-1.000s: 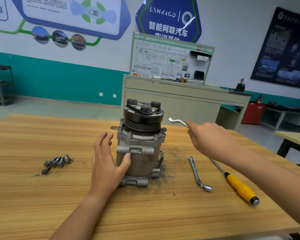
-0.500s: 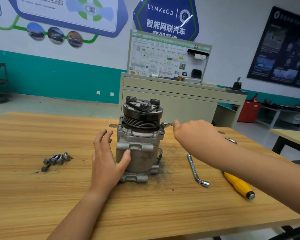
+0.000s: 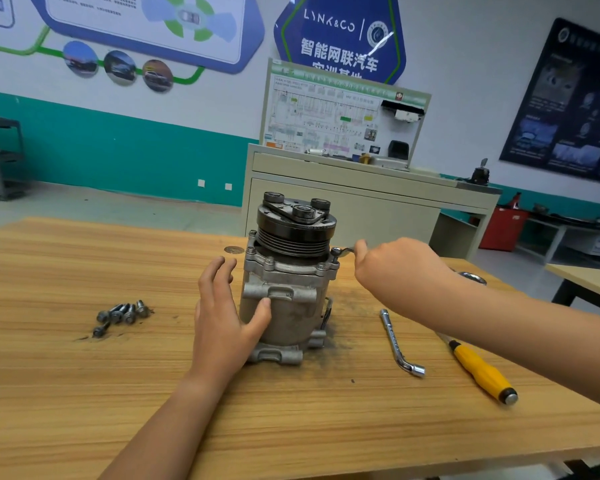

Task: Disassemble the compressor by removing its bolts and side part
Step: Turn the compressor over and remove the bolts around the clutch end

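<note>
Fingers (image 3: pixel 219 271) of the left hand (image 3: pixel 222 320) are held straight and spread, raised just left of the compressor (image 3: pixel 288 306), while the thumb (image 3: pixel 262 310) is pressed against its grey front casing. The compressor is stood upright on the table (image 3: pixel 84 393), with the black pulley (image 3: pixel 295 233) uppermost, and dark grime is smeared on the wood around its base. The right hand (image 3: pixel 399 268) is closed round the handle of a wrench (image 3: pixel 343 251), most of which is hidden inside the fist. The wrench head is set on a bolt (image 3: pixel 336 252) at the upper right corner of the compressor's flange. More bolt heads can be seen along the flange's front edge. Loose bolts (image 3: pixel 123 313) are gathered in a small heap well to the left of the compressor. To its right an L-shaped socket key (image 3: pixel 395 341) is laid flat; lettering is stamped along its shaft but cannot be read. Further right a screwdriver (image 3: pixel 482 372) with a yellow handle is partly covered by the right forearm. On the wall behind the compressor a blue sign (image 3: pixel 329 22) is marked "LYNK&CO" above the characters 智能网联汽车
</note>
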